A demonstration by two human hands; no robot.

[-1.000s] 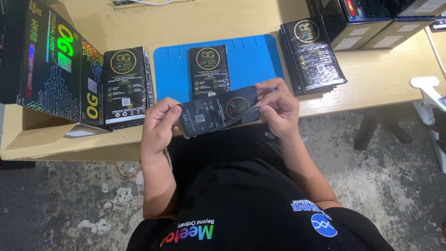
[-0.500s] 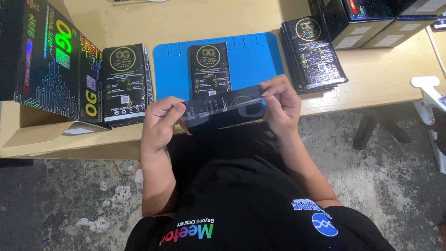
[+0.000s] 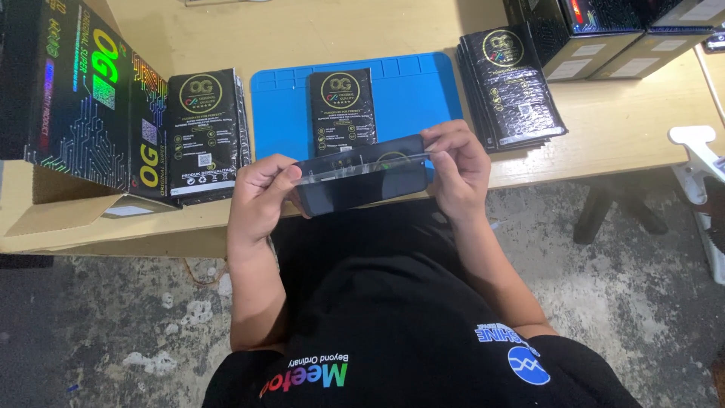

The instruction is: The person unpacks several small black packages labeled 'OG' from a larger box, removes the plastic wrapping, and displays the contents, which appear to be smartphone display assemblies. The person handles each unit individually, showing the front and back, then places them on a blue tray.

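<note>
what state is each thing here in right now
dark flat panel: held level above the table edge, a clear film over it
left hand: gripping the panel's left end
right hand: fingers pinching its right end
blue mat: flat on the table
black packet: lying flat on the mat
packet stack: fanned, right of the mat
cardboard box: flap open

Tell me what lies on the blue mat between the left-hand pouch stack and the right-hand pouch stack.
Head view: one black pouch lies on the blue mat, between the left stack and the right stack. The rest of the mat is bare.
</note>
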